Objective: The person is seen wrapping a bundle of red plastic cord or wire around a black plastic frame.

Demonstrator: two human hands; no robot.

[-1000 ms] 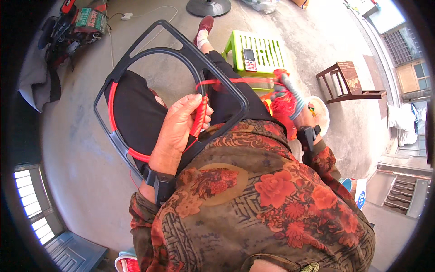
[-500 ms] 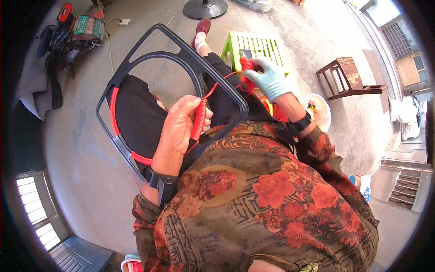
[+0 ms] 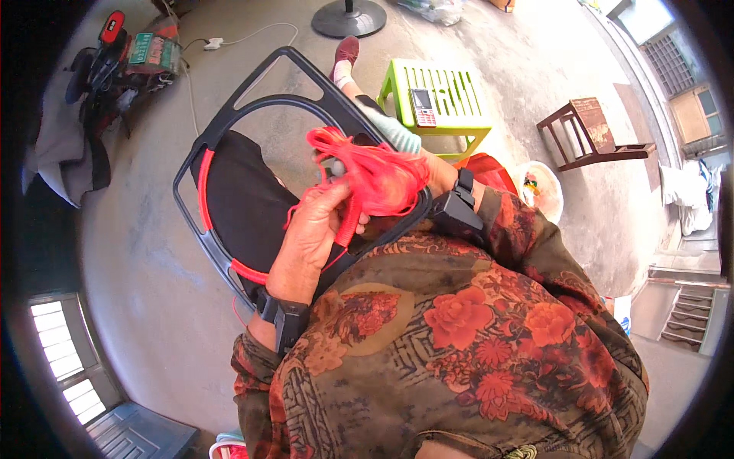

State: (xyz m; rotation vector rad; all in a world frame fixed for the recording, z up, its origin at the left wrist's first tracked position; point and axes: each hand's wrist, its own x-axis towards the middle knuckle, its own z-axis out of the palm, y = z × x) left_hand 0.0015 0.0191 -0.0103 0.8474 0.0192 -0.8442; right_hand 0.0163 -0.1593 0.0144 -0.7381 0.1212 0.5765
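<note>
A black plastic frame (image 3: 229,96) with a round inner ring lies across my lap, parts of its ring wound tightly in red cord (image 3: 205,187). My bare left hand (image 3: 312,222) is closed round a wound stretch at the ring's near right side. My right hand (image 3: 397,136), in a pale green glove, is beyond the frame's right side, with grey fingertips showing inside the ring. It holds a loose bundle of red cord (image 3: 382,176), which covers most of its fingers and hangs over the frame right by my left hand.
A lime green plastic stool (image 3: 451,115) carrying a mobile phone (image 3: 423,107) stands ahead. To its right are a white bucket (image 3: 544,187) and a brown wooden chair (image 3: 589,134). A black round base (image 3: 349,17) stands far ahead; a white cable (image 3: 260,30) crosses the floor.
My right hand has swung left from beside the stool to the frame, bringing the red cord bundle to my left hand. The phone is uncovered. My left hand keeps its grip.
</note>
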